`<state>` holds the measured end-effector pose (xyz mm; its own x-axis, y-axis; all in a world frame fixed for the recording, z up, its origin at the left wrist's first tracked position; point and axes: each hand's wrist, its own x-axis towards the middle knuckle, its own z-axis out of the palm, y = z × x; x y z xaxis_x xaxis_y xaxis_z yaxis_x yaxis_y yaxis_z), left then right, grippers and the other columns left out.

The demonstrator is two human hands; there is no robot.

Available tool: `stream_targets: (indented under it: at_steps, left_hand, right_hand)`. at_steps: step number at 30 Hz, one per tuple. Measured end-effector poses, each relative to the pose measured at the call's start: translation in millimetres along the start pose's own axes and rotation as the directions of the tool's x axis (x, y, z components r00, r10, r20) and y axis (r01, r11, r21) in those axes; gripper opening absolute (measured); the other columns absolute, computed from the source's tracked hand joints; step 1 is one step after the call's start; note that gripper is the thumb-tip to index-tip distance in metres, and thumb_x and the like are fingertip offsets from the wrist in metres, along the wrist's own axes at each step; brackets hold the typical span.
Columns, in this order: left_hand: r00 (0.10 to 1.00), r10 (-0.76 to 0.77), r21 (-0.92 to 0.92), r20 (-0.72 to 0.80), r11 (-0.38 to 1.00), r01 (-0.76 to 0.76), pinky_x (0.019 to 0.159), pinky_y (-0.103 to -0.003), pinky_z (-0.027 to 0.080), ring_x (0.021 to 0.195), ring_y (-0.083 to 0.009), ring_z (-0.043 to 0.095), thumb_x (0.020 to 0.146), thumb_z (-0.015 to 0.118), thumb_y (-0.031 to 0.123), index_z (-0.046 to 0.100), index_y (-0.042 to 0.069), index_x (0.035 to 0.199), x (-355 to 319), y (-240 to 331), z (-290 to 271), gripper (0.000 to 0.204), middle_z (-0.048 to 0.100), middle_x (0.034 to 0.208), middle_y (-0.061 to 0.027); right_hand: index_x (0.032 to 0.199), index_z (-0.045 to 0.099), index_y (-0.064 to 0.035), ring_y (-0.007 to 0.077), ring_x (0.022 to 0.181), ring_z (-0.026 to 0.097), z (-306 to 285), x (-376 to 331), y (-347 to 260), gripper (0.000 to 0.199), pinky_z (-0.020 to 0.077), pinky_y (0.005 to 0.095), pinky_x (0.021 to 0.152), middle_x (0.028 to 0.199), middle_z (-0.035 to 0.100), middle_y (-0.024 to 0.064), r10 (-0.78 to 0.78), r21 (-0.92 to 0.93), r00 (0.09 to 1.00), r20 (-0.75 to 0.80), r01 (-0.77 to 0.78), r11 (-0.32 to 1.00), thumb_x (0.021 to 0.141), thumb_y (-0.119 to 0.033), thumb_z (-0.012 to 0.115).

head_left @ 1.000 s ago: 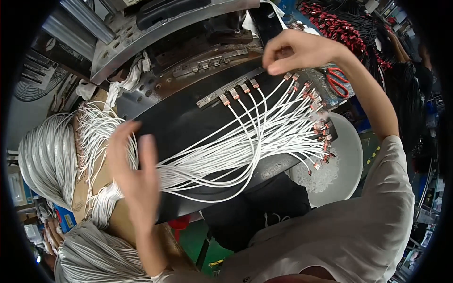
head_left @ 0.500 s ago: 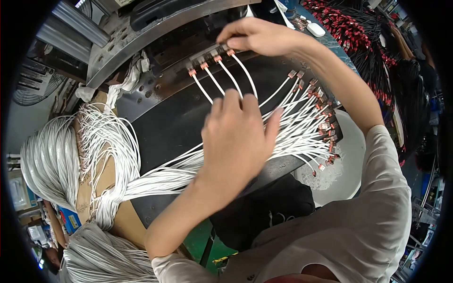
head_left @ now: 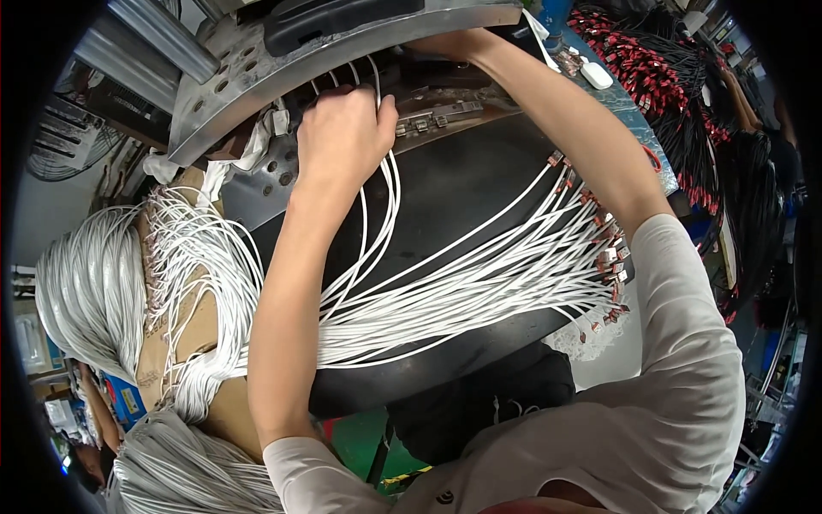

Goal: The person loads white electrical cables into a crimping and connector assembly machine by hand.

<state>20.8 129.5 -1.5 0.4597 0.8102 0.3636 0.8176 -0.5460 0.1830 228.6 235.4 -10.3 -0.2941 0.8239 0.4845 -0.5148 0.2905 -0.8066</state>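
My left hand (head_left: 341,137) is closed round several white cables (head_left: 392,193), just in front of the curved metal edge of a machine (head_left: 360,51). Their upper ends run in under that edge, where their connectors are out of sight. Below the hand these cables trail back to a large bundle of white cables (head_left: 454,287) lying across the black worktop. My right hand (head_left: 445,43) reaches under the same edge, farther right; its fingers are hidden. A metal strip with slots (head_left: 438,120) lies between the two hands.
Orange-and-metal connectors (head_left: 610,257) end the bundle at the right, above a pale tub (head_left: 604,364). Coiled white cables (head_left: 90,295) stand at the left beside cardboard (head_left: 158,351). Black cables with red ends (head_left: 634,64) lie at the far right. Steel columns (head_left: 163,38) rise at the back left.
My left hand has moved forward and left, carrying the cable ends from the front of the machine to under its edge. My right hand has gone in under the edge too.
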Motion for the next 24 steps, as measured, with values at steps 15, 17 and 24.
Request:
stream_targets:
  at_steps: [15,17,24]
  left_hand:
    - [1.000,0.015,-0.399,-0.025,0.917,-0.024,0.083,-0.043,0.053,0.099,-0.0321,0.062,0.080,0.080,0.027,0.065,-0.001,0.112,-118,67,-86,0.045,0.064,0.111,-0.0138]
    - [0.981,0.182,-0.895,0.065,0.445,-0.023,0.093,-0.046,0.049,0.110,-0.0371,0.063,0.085,0.074,0.038,0.061,-0.012,0.118,-205,53,-94,0.061,0.064,0.118,-0.0265]
    - [0.631,-0.261,-0.674,0.731,-0.422,0.606,0.076,-0.039,0.052,0.092,-0.0272,0.064,0.096,0.061,0.041,0.054,-0.009,0.120,-400,57,-30,0.056,0.065,0.104,-0.0186]
  right_hand:
    - [0.130,0.056,0.0050,0.0265,0.096,0.062,138,-188,-122,0.044,0.0513,0.0366,0.086,0.124,0.057,0.0199,0.448,-0.764,0.836,0.319,-0.053,0.643,0.095,-0.020,0.067]
    - [0.136,0.052,0.0048,0.0357,0.107,0.062,162,-241,-127,0.049,0.0509,0.0408,0.092,0.125,0.057,0.0236,0.451,-0.397,0.522,0.724,-0.219,0.891,0.097,-0.022,0.065]
    - [0.128,0.052,0.0004,0.0252,0.095,0.058,176,-489,-42,0.053,0.0458,0.0357,0.087,0.110,0.063,0.0096,0.843,0.138,0.409,-0.349,-0.867,0.479,0.101,-0.045,0.052]
